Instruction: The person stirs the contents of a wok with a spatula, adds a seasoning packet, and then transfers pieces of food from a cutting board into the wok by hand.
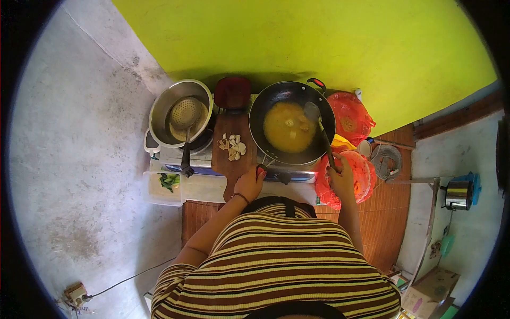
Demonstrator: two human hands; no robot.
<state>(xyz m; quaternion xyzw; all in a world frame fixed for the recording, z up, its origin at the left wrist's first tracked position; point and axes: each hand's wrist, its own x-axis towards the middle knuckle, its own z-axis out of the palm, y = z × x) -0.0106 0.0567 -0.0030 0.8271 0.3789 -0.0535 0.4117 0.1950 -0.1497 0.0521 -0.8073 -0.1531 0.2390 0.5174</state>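
A black wok (257, 119) stands on the stove (199, 164) with yellowish liquid (279, 139) and a few pale lumps inside. My left hand (248, 183) is closed around the wok's handle at its near side. In my right hand (341, 175) is the long handle of a spatula (312, 111), whose blade rests inside the wok at the right. Left of the wok, a wooden cutting board (227, 167) bears pale cut pieces (232, 146); its handle end lies close to my left wrist.
Farther left sits a metal pot (159, 119) with a skimmer (186, 112) in it. A clear container (154, 196) holds green leaves (169, 182). Behind the board is a dark red container (232, 91). Red plastic bags (357, 109) lie right of the wok. A green wall (319, 42) stands behind.
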